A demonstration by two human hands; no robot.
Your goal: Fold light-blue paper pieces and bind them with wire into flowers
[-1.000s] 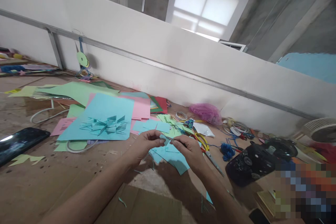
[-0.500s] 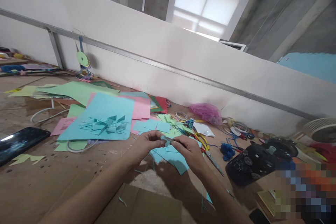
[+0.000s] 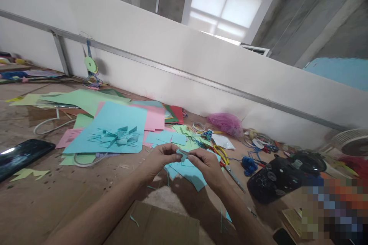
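Note:
A small piece of blue paper (image 3: 181,154) is pinched between my two hands near the middle of the view. My left hand (image 3: 161,159) grips its left side with thumb and fingertips. On the other side, the thumb and forefinger of my right hand (image 3: 205,161) close on its right end. Blue paper sheets (image 3: 193,178) lie on the table below my hands. To the left, folded blue paper pieces (image 3: 116,137) sit in a cluster on a large blue sheet (image 3: 122,115). Yellow-handled scissors (image 3: 234,176) rest just right of my right hand.
A black phone (image 3: 25,155) lies at far left. Brown cardboard (image 3: 165,224) is near the front. Blue yarn (image 3: 249,165), a black container (image 3: 273,180) and a pink plastic bag (image 3: 225,123) are to the right. A white panel (image 3: 172,49) stands behind.

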